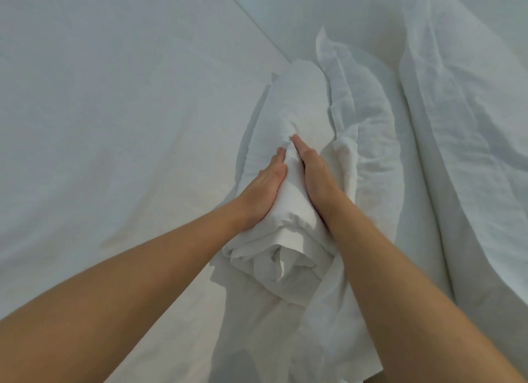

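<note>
Both hands, left hand (264, 187) and right hand (315, 174), flank rolled cloth (288, 211).

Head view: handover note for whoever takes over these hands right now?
Left hand: open, fingers straight, pressing the left side of the rolled white cloth.
Right hand: open, pressing the roll's right side; a ridge of cloth is squeezed up between the two hands.
Where: the roll lies on the bed sheet, pointing away from the person, with a pillow to its right.
Done: most of the cloth is rolled into a long bundle.
Left: a loose flap lies flat at the near end and probably needs taking in; then firm up the roll.
</note>
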`<state>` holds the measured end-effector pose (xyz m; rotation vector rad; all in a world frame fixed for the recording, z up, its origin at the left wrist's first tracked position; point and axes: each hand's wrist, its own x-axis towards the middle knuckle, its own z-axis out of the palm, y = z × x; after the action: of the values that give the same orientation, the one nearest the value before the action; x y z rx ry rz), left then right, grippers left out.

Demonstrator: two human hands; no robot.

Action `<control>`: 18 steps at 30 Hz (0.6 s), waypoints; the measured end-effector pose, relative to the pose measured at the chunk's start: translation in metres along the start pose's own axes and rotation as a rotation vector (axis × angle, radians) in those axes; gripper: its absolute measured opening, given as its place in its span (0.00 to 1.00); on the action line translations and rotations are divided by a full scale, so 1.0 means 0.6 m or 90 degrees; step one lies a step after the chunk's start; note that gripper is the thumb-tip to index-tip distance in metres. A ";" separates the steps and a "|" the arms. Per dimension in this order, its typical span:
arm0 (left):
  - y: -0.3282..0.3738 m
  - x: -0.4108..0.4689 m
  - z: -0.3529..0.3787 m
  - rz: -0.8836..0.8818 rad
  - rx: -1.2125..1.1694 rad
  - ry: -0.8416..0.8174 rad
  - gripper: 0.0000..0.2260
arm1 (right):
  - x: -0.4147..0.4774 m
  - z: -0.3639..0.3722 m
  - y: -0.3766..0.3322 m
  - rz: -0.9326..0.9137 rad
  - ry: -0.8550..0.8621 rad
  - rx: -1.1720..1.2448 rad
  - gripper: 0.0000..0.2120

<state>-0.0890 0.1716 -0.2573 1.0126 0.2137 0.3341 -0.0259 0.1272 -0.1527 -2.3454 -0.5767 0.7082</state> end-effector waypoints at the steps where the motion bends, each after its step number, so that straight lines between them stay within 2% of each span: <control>1: 0.006 -0.003 -0.002 0.013 -0.016 -0.003 0.29 | -0.003 -0.006 -0.003 0.004 -0.001 0.068 0.28; 4: 0.021 -0.008 -0.020 0.028 -0.119 0.058 0.20 | -0.008 -0.024 -0.022 -0.067 0.079 0.196 0.18; 5: 0.020 -0.008 -0.026 0.035 -0.119 0.108 0.19 | -0.008 -0.027 -0.032 -0.098 0.140 0.151 0.17; 7: -0.001 -0.005 -0.037 0.029 -0.041 0.180 0.20 | 0.003 -0.026 -0.054 -0.121 0.231 -0.154 0.19; 9: -0.026 -0.002 -0.042 -0.022 0.020 0.173 0.24 | 0.028 -0.025 -0.068 -0.030 0.201 -0.451 0.30; 11: -0.035 0.000 -0.045 -0.068 0.032 0.168 0.31 | 0.050 -0.013 -0.083 0.096 0.154 -0.543 0.44; 13: -0.028 0.006 -0.048 -0.102 0.006 0.189 0.29 | 0.073 0.004 -0.092 0.181 0.155 -0.567 0.52; 15: -0.025 0.014 -0.057 -0.148 -0.031 0.196 0.25 | 0.087 0.024 -0.094 0.214 0.176 -0.579 0.52; 18: -0.022 0.019 -0.076 -0.237 -0.092 0.162 0.22 | 0.106 0.043 -0.087 0.185 0.185 -0.589 0.42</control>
<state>-0.0912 0.2058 -0.2923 0.7664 0.5911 0.1351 -0.0051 0.2107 -0.1571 -3.3636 -0.4915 0.1963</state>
